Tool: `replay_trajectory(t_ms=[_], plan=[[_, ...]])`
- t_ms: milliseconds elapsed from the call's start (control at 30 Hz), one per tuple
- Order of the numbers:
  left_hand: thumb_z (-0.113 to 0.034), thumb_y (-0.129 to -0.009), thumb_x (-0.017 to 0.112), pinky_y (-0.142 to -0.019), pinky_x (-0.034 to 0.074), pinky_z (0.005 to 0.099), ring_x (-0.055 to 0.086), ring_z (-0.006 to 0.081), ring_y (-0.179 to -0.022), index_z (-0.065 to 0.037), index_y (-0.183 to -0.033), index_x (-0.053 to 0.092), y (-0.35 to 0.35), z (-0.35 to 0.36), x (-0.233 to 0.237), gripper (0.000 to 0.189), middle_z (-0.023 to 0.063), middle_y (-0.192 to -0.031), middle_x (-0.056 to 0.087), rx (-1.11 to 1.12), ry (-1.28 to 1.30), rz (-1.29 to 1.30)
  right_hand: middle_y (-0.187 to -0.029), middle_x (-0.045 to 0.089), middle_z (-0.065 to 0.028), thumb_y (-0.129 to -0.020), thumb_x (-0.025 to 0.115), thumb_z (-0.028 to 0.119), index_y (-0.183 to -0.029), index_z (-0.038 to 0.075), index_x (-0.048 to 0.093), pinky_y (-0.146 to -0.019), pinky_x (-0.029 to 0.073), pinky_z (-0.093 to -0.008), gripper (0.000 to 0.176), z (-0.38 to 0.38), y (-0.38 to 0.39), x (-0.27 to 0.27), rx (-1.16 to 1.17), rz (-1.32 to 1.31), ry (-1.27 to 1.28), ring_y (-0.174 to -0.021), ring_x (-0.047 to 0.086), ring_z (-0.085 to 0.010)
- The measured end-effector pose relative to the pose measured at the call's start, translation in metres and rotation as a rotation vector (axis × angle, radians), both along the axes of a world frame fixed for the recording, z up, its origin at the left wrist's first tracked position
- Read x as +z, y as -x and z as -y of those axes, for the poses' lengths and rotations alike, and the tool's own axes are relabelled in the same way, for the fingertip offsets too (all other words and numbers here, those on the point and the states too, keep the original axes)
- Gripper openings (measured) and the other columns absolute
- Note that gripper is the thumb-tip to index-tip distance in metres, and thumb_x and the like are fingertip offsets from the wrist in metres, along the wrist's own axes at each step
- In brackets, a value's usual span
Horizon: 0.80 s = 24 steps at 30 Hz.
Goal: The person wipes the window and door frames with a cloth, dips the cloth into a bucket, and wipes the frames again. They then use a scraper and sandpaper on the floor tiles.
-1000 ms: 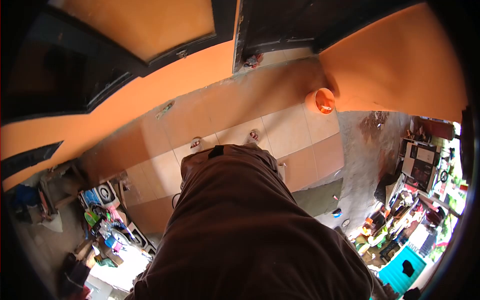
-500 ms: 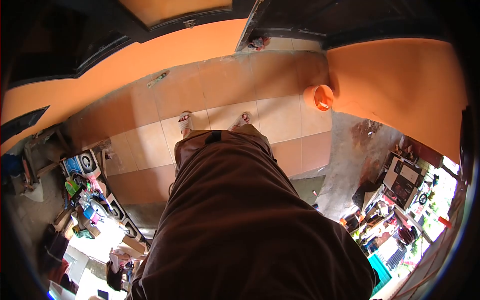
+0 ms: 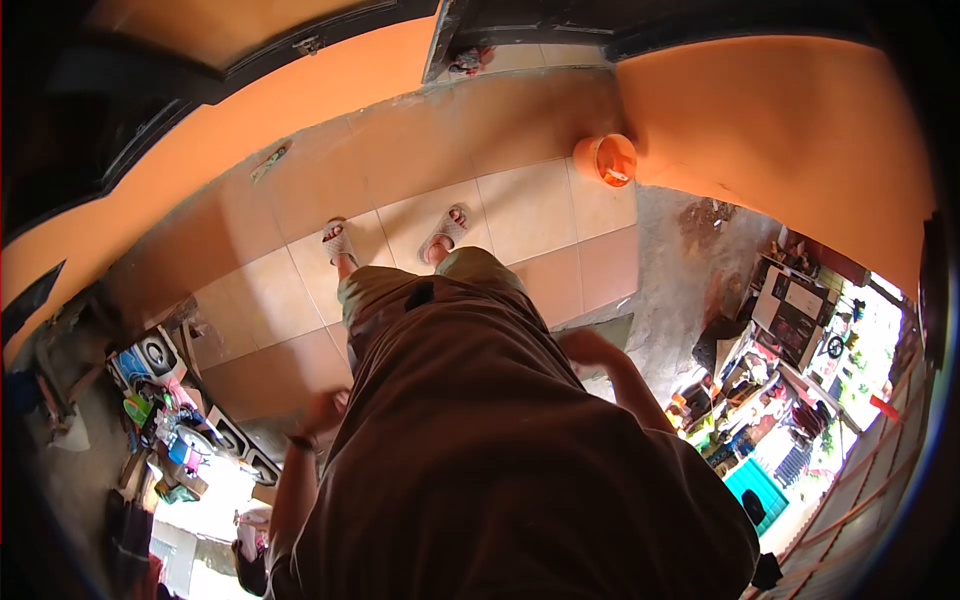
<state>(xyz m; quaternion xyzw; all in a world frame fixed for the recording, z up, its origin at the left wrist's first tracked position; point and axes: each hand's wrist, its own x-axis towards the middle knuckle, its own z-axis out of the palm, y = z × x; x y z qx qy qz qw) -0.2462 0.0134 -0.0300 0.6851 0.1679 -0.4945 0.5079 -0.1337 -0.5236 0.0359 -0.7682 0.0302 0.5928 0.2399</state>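
Both arms hang beside the dark brown shirt [image 3: 480, 450] that I wear. My left hand [image 3: 322, 414] is by the shirt's left side, in shadow, and its fingers are too blurred to read. On the other side my right hand [image 3: 590, 350] is beside my hip, over the floor, also smeared by motion. No object shows in either hand. Below, my sandalled feet [image 3: 450, 226] stand on the tiles. An orange bucket [image 3: 605, 160] with something inside stands ahead to the right, away from both hands.
An orange wall [image 3: 760, 130] rises at the right and a dark doorway opens ahead. Near its sill lies a crumpled dark bundle [image 3: 466, 62]. A small flat item [image 3: 268, 160] lies by the left wall. Household clutter [image 3: 180, 430] fills the left; a turquoise crate [image 3: 757, 493] is at right.
Both hands and forearms have come into view beside my body. The view has shifted, so the bucket and doorway appear further up and left. My feet show more fully.
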Motion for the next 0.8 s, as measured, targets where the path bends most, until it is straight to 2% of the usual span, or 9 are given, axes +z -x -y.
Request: replay_trajectory(t_ms=[100, 133, 200, 267, 367, 500, 567, 700, 800], plan=[[-0.001, -0.074, 0.062, -0.076, 0.048, 0.0318, 0.059, 0.0157, -0.086, 0.0, -0.089, 0.059, -0.093, 0.041, 0.007, 0.016, 0.0122, -0.09, 0.063, -0.08, -0.248, 0.514, -0.083, 0.064, -0.0136, -0.076, 0.069, 0.025, -0.091, 0.002, 0.064, -0.065, 0.051, -0.0278, 0.027, -0.026, -0.018, -0.034, -0.542, 0.56, -0.181, -0.075, 0.064, -0.0196], [-0.003, -0.071, 0.065, -0.076, 0.048, 0.0333, 0.06, 0.0202, -0.084, 0.0, -0.093, 0.058, -0.1, 0.061, -0.022, 0.023, 0.0117, -0.092, 0.061, 0.185, -0.077, 0.455, -0.083, 0.064, -0.0136, -0.076, 0.069, 0.025, -0.091, 0.002, 0.064, -0.065, 0.051, -0.0278, 0.027, -0.036, -0.028, -0.042, -0.537, 0.557, -0.19, -0.075, 0.064, -0.0196], [-0.017, -0.072, 0.068, -0.074, 0.047, 0.0393, 0.059, 0.0333, -0.083, 0.001, -0.089, 0.059, -0.126, 0.108, -0.041, 0.026, 0.018, -0.088, 0.061, 0.022, -0.018, 0.53, -0.081, 0.063, -0.0128, -0.076, 0.07, 0.022, -0.089, 0.001, 0.064, -0.067, 0.051, -0.029, 0.025, -0.055, -0.042, -0.052, -0.273, 0.551, -0.187, -0.074, 0.064, -0.0197], [-0.024, -0.083, 0.062, -0.063, 0.046, 0.0363, 0.06, 0.02, -0.075, 0.001, -0.087, 0.06, -0.135, 0.126, -0.057, 0.025, 0.0122, -0.082, 0.061, -0.372, -0.215, 0.672, -0.083, 0.064, -0.0124, -0.079, 0.067, 0.022, -0.085, 0.004, 0.065, -0.066, 0.05, -0.0307, 0.02, -0.067, -0.054, -0.063, -0.352, 0.473, -0.244, -0.073, 0.063, -0.0208], [-0.026, -0.087, 0.057, -0.063, 0.045, 0.0363, 0.059, 0.0201, -0.073, 0.001, -0.087, 0.061, -0.132, 0.124, -0.04, 0.027, 0.0126, -0.078, 0.06, -0.431, -0.212, 0.413, -0.08, 0.064, -0.014, -0.083, 0.062, 0.026, -0.085, 0.004, 0.065, -0.065, 0.049, -0.0337, 0.022, -0.075, -0.047, -0.084, -0.327, 0.375, -0.288, -0.073, 0.063, -0.023], [-0.029, -0.091, 0.048, -0.065, 0.042, 0.04, 0.056, 0.0338, -0.07, 0.001, -0.081, 0.058, -0.091, 0.109, 0.002, 0.033, 0.0191, -0.073, 0.058, 0.138, 0.036, 0.143, -0.08, 0.062, -0.019, -0.086, 0.053, 0.037, -0.083, 0.004, 0.063, -0.069, 0.046, -0.0433, 0.034, -0.097, -0.038, -0.077, -0.303, 0.213, -0.083, -0.078, 0.06, -0.0362], [-0.029, -0.091, 0.047, -0.064, 0.042, 0.0404, 0.056, 0.034, -0.071, 0.002, -0.081, 0.058, -0.112, 0.111, 0.046, 0.033, 0.0193, -0.072, 0.058, 0.001, -0.103, 0.054, -0.08, 0.062, -0.0194, -0.088, 0.047, 0.039, -0.083, 0.005, 0.062, -0.07, 0.045, -0.046, 0.038, -0.103, -0.028, -0.074, -0.262, 0.21, -0.101, -0.081, 0.059, -0.0386], [-0.032, -0.089, 0.05, -0.063, 0.042, 0.0422, 0.055, 0.0356, -0.07, 0.001, -0.078, 0.056, -0.117, 0.103, 0.023, 0.034, 0.0193, -0.07, 0.057, -0.114, 0.0, 0.215, -0.08, 0.062, -0.0195, -0.087, 0.05, 0.038, -0.084, 0.004, 0.062, -0.069, 0.045, -0.0448, 0.037, -0.118, -0.01, -0.07, -0.183, 0.149, -0.273, -0.081, 0.059, -0.0379], [-0.039, -0.082, 0.057, -0.061, 0.042, 0.0416, 0.054, 0.0318, -0.072, -0.007, -0.076, 0.056, -0.121, 0.099, -0.008, 0.032, 0.0127, -0.077, 0.056, -0.19, -0.386, 0.413, -0.081, 0.063, -0.0194, -0.085, 0.052, 0.04, -0.082, 0.004, 0.064, -0.067, 0.045, -0.0424, 0.039, -0.132, -0.003, -0.071, -0.246, 0.034, -0.204, -0.08, 0.06, -0.0357]])
